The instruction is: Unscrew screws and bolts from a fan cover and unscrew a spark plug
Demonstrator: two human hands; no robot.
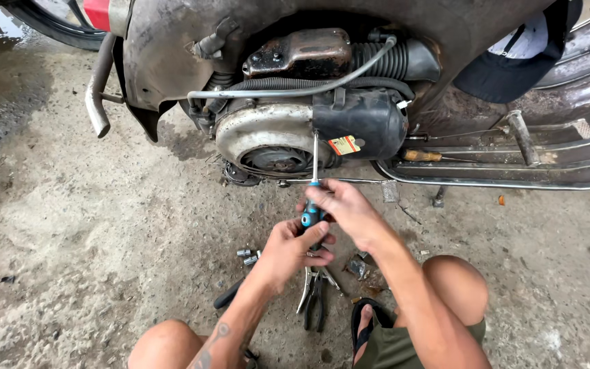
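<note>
Screwdriver (313,205) handle between both hands' fingers (319,195)

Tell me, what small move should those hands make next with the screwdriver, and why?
Probably steady the screwdriver and seat its tip before turning. Both hands grip the blue handle, the left hand low and the right hand above, with the shaft pointing up at the seam between the round metal cover and the black housing. The tip's exact seat is too small to tell.

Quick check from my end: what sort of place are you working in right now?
Probably an outdoor or open-fronted repair spot: bare, stained concrete ground, an old scooter's exposed engine, and pliers and sockets lying loose below the hands holding a screwdriver.
</note>
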